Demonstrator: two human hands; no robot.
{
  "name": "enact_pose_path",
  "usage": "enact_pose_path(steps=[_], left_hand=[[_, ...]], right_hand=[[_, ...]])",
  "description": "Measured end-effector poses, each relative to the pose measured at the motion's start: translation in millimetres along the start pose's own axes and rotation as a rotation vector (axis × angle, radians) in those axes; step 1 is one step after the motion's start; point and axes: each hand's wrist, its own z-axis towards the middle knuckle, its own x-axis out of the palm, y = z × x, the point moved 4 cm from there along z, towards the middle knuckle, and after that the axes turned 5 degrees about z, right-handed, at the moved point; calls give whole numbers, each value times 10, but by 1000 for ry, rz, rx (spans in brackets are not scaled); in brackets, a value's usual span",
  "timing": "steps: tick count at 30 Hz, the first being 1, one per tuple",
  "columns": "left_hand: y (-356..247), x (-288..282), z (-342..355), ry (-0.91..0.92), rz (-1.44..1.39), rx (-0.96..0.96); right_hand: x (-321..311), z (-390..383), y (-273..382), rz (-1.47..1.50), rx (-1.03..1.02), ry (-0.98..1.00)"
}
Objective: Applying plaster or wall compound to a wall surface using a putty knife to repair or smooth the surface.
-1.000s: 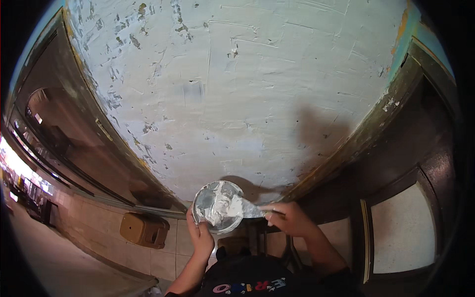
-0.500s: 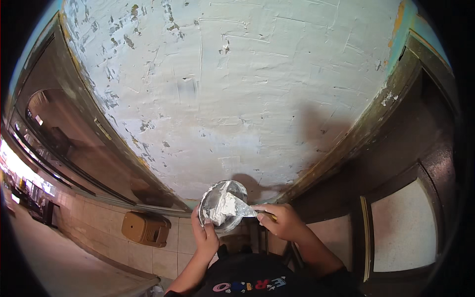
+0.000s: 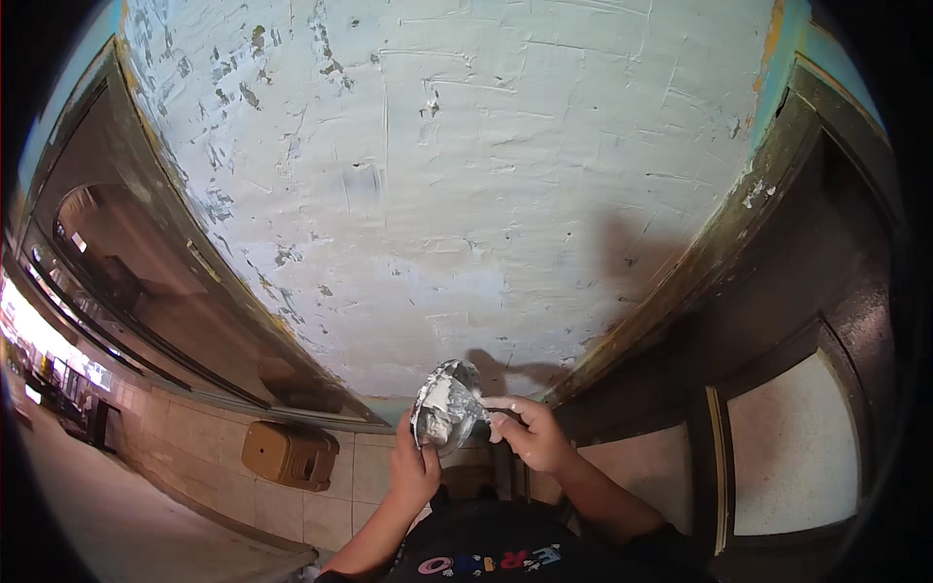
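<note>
The floor [image 3: 326,513], of pale beige tiles with thin joint lines, carries a brown stool [image 3: 290,455] with a slotted side on the left, and farther left a dark, blurred piece of furniture [image 3: 98,424].

multicoloured printed lettering [image 3: 490,563] on a black fabric shirt [image 3: 466,530]

the bold capital letters stood in a single row across the front of the person's shirt, near the lower edge of the view. pink, blue and red showed among them, with small pale shapes set around the characters.
</note>
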Motion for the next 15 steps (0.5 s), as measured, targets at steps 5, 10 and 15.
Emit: enact_pose_path(steps=[5, 10, 15], left_hand=[[-35, -17, 38, -102, 21, 71], [8, -57, 102, -18, 25, -8], [217, -77, 56, -27, -114, -45]], right_hand=[[107, -26, -210, -29, -189, -2], [123, -93, -209, -188, -249, -24], [-8, -100, -182, -234, -421, -43]])
